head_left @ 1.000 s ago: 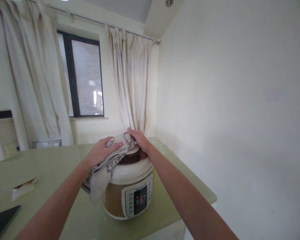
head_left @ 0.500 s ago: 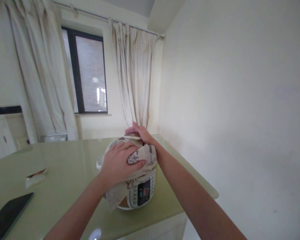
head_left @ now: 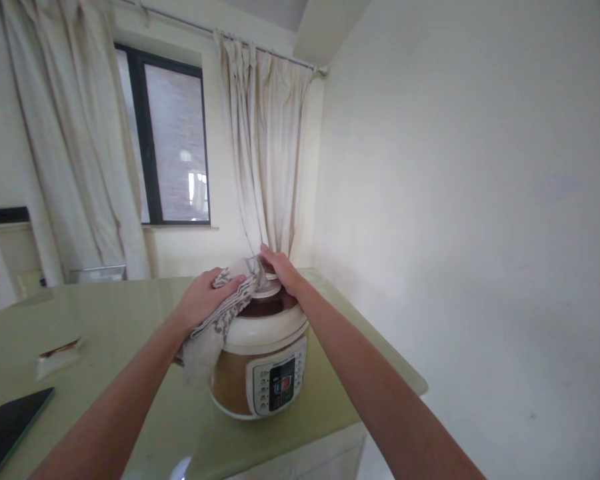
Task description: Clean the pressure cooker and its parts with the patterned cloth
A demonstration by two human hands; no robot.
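Before curtains (head_left: 267, 147) stands a cooker (head_left: 260, 370); its green table (head_left: 130, 320) perhaps glass.

Both bare arms (head_left: 363, 367) stretch forward, left hand (head_left: 200, 301) curled, thumb (head_left: 231, 287) pointing inward; right hand (head_left: 284, 272) angles inward, fingers partly hidden!

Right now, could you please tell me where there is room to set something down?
Bare tabletop lies between the small white item and left forearm, and, narrowly, between the cooker and right forearm. The cooker's top is crowded: left hand, right hand and cloth gather there.
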